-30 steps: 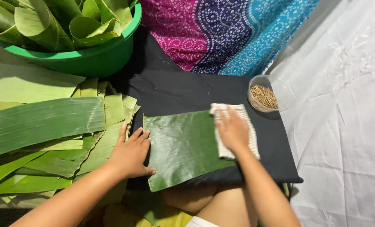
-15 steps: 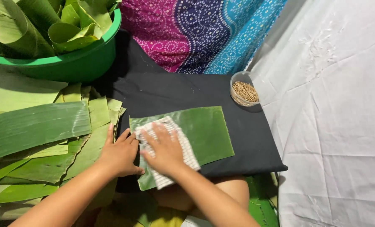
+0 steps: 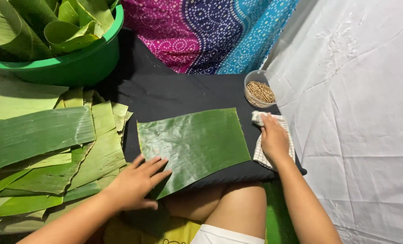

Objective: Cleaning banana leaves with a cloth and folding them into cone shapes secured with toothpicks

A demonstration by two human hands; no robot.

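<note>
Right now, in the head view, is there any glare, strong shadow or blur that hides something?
Head view: the wet-looking banana leaf shows pale glare patches near its left part; the black board is dark, so little detail shows there; the left hand and right hand on the checked cloth look sharp; the white sheet is bright but its wrinkles stay visible.

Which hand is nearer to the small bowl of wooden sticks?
Right. The right hand rests on a cloth just below the bowl; the left hand presses the leaf's far corner.

leaf (image 3: 194,142) ctr on board (image 3: 174,92), cloth (image 3: 288,143) R, leaf stack (image 3: 43,153) L, basin (image 3: 75,63) behind
</note>
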